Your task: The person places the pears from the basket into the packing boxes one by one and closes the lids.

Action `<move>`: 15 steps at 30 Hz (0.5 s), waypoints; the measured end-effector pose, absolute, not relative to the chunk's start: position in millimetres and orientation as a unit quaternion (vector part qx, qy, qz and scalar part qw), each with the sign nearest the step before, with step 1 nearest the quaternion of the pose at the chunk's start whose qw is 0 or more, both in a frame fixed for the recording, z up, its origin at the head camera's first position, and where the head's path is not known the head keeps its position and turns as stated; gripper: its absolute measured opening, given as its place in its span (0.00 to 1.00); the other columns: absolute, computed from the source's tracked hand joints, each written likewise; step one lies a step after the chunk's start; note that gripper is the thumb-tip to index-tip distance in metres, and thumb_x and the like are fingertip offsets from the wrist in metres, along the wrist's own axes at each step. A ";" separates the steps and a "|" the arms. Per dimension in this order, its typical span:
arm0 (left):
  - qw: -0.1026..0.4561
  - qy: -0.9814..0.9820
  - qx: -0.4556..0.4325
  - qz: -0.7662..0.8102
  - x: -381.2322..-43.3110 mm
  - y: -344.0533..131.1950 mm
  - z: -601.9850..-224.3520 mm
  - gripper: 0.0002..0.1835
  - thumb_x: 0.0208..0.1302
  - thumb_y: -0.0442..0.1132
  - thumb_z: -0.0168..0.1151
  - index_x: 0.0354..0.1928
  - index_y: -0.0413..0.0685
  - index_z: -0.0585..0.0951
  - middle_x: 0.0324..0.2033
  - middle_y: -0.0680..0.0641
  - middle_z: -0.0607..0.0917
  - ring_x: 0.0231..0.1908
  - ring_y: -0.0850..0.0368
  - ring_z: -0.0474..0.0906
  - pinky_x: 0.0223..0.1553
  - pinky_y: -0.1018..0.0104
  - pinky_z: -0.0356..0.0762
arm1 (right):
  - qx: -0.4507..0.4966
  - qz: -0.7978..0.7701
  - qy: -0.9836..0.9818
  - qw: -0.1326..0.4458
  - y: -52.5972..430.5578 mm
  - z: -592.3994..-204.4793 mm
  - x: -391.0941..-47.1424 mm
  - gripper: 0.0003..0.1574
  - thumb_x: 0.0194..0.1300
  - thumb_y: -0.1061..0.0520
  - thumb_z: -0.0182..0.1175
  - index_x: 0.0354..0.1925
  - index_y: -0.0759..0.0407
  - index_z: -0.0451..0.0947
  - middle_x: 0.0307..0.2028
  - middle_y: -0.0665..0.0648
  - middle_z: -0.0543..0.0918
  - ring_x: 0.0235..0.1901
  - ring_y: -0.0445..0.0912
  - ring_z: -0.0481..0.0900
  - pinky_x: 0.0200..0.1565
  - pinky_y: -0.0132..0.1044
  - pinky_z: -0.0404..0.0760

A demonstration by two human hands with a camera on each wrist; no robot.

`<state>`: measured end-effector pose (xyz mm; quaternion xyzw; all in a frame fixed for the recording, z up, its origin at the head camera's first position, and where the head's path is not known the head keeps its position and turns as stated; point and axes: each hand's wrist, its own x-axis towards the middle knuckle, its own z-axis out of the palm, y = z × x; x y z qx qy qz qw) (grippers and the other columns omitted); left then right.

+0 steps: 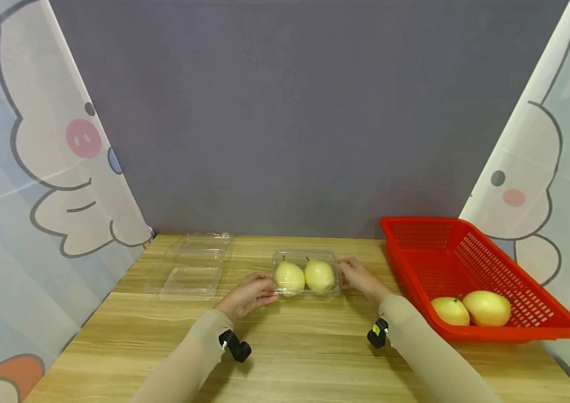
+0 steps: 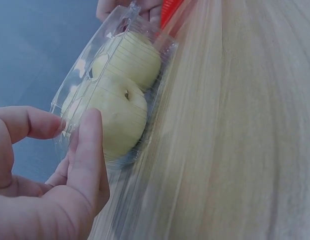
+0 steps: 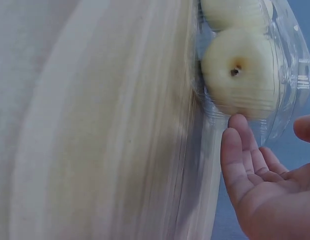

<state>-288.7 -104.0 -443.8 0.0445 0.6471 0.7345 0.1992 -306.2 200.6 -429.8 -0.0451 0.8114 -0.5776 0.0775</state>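
A clear plastic clamshell box (image 1: pixel 306 254) with its lid down stands mid-table in the head view. Inside it sit two pale yellow pears, the left pear (image 1: pixel 290 278) beside the right pear (image 1: pixel 320 276), stems upward. My left hand (image 1: pixel 249 294) pinches the box's left end at the rim between thumb and fingers; the left wrist view shows this grip (image 2: pixel 77 130). At the other end, my right hand (image 1: pixel 362 279) touches the side wall with its fairly straight fingertips (image 3: pixel 238 122), while the thumb (image 3: pixel 306 128) stays apart from the plastic.
An open, empty clear clamshell box (image 1: pixel 191 280) lies at the table's back left. On the right stands a red slotted basket (image 1: pixel 415 291) holding two more pears (image 1: pixel 486 308). A grey panel (image 1: pixel 285 123) rises behind the wooden table (image 1: pixel 285 352).
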 end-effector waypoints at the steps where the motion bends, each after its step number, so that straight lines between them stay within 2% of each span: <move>1: 0.200 0.647 0.044 0.734 -288.6 -104.2 -444.0 0.22 0.73 0.32 0.52 0.64 0.28 0.63 0.47 0.35 0.74 0.45 0.47 0.78 0.52 0.61 0.82 | -0.041 -0.579 0.811 0.080 200.4 -429.9 -304.7 0.30 0.77 0.55 0.42 0.67 0.75 0.60 0.50 0.67 0.73 0.42 0.51 0.76 0.46 0.45 0.83; 7: 0.201 0.649 0.047 0.732 -289.1 -105.1 -445.3 0.22 0.74 0.33 0.52 0.64 0.28 0.64 0.48 0.34 0.74 0.46 0.46 0.79 0.52 0.61 0.82 | -0.036 -0.593 0.800 0.087 200.8 -433.7 -295.3 0.30 0.76 0.54 0.43 0.66 0.75 0.59 0.47 0.66 0.73 0.37 0.48 0.76 0.40 0.41 0.83; 13: 0.202 0.648 0.047 0.733 -288.8 -105.1 -445.6 0.22 0.74 0.32 0.52 0.64 0.28 0.63 0.46 0.35 0.75 0.45 0.47 0.79 0.51 0.62 0.82 | -0.030 -0.600 0.795 0.082 199.1 -434.2 -284.2 0.21 0.77 0.53 0.44 0.52 0.73 0.63 0.40 0.63 0.72 0.34 0.50 0.77 0.36 0.40 0.84; 15: 0.203 0.647 0.048 0.734 -288.8 -105.2 -445.6 0.23 0.74 0.32 0.51 0.64 0.27 0.62 0.45 0.35 0.75 0.44 0.47 0.80 0.51 0.62 0.82 | -0.032 -0.599 0.796 0.082 199.0 -433.6 -281.1 0.21 0.77 0.54 0.44 0.51 0.73 0.63 0.38 0.63 0.73 0.34 0.50 0.77 0.36 0.40 0.84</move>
